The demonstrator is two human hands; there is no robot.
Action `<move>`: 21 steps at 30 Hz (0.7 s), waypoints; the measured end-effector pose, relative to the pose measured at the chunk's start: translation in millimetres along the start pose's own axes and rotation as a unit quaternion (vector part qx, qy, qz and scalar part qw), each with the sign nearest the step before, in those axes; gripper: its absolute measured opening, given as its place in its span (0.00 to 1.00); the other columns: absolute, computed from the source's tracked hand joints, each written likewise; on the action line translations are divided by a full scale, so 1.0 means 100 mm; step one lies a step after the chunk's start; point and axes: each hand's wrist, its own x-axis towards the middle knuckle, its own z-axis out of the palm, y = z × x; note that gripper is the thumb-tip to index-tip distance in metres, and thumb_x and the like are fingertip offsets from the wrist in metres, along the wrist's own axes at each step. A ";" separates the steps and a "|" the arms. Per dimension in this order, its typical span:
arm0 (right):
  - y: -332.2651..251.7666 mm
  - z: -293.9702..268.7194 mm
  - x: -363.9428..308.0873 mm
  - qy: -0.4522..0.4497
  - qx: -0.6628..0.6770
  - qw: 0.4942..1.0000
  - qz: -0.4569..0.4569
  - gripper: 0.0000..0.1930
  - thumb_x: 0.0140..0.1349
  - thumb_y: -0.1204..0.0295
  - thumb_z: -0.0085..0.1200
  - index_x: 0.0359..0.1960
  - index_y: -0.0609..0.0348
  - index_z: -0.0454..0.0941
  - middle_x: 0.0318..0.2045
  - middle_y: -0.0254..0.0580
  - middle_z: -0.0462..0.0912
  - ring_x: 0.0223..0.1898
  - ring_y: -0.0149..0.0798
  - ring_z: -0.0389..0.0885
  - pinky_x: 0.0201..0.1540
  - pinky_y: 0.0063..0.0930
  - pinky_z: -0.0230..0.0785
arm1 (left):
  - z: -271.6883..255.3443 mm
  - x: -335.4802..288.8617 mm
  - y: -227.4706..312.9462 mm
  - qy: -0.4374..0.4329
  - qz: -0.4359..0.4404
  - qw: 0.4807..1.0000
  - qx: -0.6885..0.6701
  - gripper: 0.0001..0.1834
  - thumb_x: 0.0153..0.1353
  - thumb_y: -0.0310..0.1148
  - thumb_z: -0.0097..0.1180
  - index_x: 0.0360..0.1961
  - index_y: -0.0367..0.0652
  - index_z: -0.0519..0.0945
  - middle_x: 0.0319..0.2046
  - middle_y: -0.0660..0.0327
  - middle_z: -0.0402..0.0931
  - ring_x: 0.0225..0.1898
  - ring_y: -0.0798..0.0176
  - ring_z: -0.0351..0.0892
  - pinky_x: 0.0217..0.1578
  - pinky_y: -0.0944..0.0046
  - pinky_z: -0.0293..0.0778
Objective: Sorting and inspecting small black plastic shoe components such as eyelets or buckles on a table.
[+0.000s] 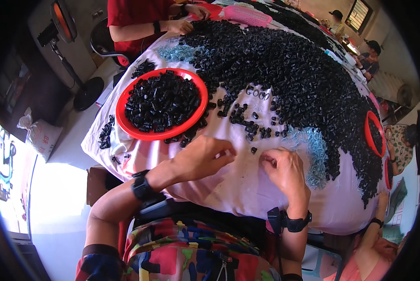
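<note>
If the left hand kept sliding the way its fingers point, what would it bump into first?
Probably the right hand: the left hand points rightward across the pink cloth toward it, with only bare cloth showing between, though depth is unclear.

Head-worn fisheye, downward over table (247, 187)

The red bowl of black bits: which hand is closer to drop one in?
Probably the left hand. It rests just below the red bowl, near its lower rim. The right hand sits farther off, beside the silvery metal bits, away from the bowl.
</note>
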 end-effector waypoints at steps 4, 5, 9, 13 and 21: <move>-0.01 0.04 -0.02 -0.013 -0.003 1.000 0.008 0.04 0.56 0.75 0.62 0.34 0.57 0.85 0.32 0.47 0.86 0.35 0.54 0.85 0.40 0.44 0.76 | 0.26 0.48 -0.07 0.136 0.106 0.980 0.099 0.12 0.66 0.32 0.58 0.47 0.41 0.85 0.36 0.51 0.82 0.36 0.50 0.85 0.38 0.52 0.80; 0.00 0.03 -0.02 -0.012 -0.003 1.000 0.007 0.04 0.56 0.75 0.62 0.34 0.57 0.85 0.32 0.47 0.86 0.35 0.54 0.85 0.40 0.44 0.76 | 0.31 0.56 -0.09 0.147 0.119 0.970 0.151 0.13 0.65 0.32 0.58 0.48 0.42 0.85 0.38 0.50 0.80 0.38 0.46 0.84 0.40 0.49 0.80; -0.06 0.04 0.01 0.008 0.002 1.000 0.008 0.05 0.59 0.75 0.60 0.35 0.59 0.85 0.33 0.49 0.85 0.35 0.56 0.84 0.40 0.44 0.76 | 0.36 0.60 -0.13 0.130 0.079 0.974 0.170 0.12 0.62 0.30 0.59 0.46 0.41 0.84 0.39 0.51 0.76 0.40 0.42 0.82 0.41 0.47 0.79; 0.00 0.09 0.02 0.084 0.058 0.995 -0.023 0.06 0.60 0.77 0.59 0.37 0.62 0.84 0.34 0.51 0.85 0.33 0.54 0.85 0.37 0.41 0.77 | 0.34 0.56 -0.18 0.146 0.110 0.967 0.177 0.11 0.61 0.29 0.60 0.45 0.39 0.83 0.39 0.50 0.79 0.39 0.44 0.84 0.41 0.51 0.80; -0.25 0.10 0.02 0.082 0.267 0.960 -0.027 0.06 0.63 0.79 0.63 0.41 0.63 0.85 0.32 0.38 0.87 0.28 0.25 0.81 0.30 0.21 0.72 | 0.27 0.08 -0.14 0.019 -0.044 0.918 -0.394 0.17 0.75 0.32 0.54 0.61 0.40 0.78 0.40 0.68 0.83 0.39 0.76 0.80 0.40 0.72 0.76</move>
